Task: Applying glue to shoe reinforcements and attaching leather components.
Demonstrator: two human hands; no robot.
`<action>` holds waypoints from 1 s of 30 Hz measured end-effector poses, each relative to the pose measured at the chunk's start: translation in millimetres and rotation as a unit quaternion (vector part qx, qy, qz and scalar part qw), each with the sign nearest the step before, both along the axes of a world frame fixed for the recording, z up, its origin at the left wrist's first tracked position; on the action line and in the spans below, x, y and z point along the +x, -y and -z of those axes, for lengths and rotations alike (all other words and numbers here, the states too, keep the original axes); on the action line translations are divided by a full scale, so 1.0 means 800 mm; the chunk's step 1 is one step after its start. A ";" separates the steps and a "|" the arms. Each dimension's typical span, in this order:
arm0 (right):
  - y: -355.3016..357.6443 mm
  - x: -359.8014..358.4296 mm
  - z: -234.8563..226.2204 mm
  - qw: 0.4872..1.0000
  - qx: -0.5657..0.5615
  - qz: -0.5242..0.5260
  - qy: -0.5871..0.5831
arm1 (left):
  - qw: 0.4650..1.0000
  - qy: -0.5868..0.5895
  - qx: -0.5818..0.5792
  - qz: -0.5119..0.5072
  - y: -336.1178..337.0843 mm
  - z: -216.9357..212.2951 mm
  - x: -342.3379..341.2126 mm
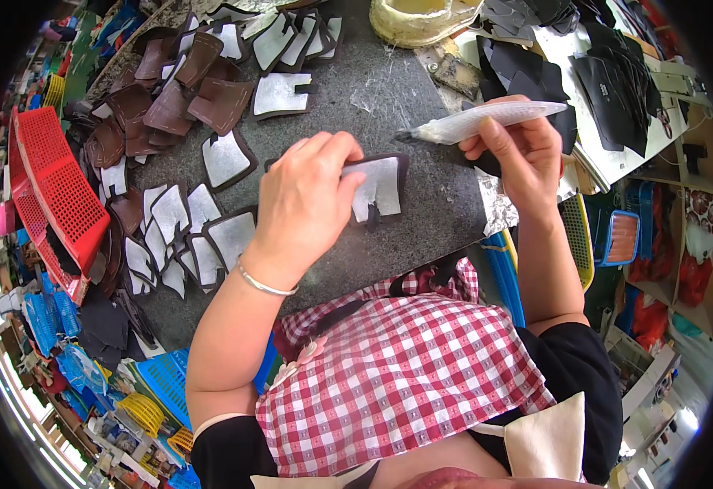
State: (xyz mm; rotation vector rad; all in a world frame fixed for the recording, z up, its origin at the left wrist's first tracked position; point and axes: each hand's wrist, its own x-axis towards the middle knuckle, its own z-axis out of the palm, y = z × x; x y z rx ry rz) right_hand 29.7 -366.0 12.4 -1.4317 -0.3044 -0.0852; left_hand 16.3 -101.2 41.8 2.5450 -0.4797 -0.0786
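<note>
My left hand (308, 196) is closed at the left part of a dark-edged leather piece (379, 183) with a pale grey backing and a notch in its near side. The thumb lies on the backing; the other fingers curl at the far edge and hide part of the piece. Raised at the right, my right hand (523, 159) grips a brush (487, 121) with a thick white wrapped handle between thumb and fingers. Its dark tip points left, above the table and apart from the piece.
Similar pale-backed pieces (230, 236) and a pile of brown stitched leather pieces (169, 98) lie left on the dark table (348, 261). A glue-crusted cream tub (422, 20) stands at the far edge. Black pieces (617, 90) are stacked right; a red perforated basket (59, 179) stands left.
</note>
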 end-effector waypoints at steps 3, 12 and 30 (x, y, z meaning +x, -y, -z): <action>0.016 -0.003 -0.013 0.999 0.011 0.046 0.010 | 0.938 -0.241 -0.237 -0.074 -0.018 -0.008 0.012; 0.009 -0.011 -0.002 0.997 -0.063 -0.029 -0.044 | 0.972 -0.180 -0.139 -0.063 0.015 0.021 0.028; 0.026 -0.003 -0.012 0.994 0.008 -0.104 -0.019 | 0.899 -0.221 -0.367 -0.089 -0.078 -0.032 -0.013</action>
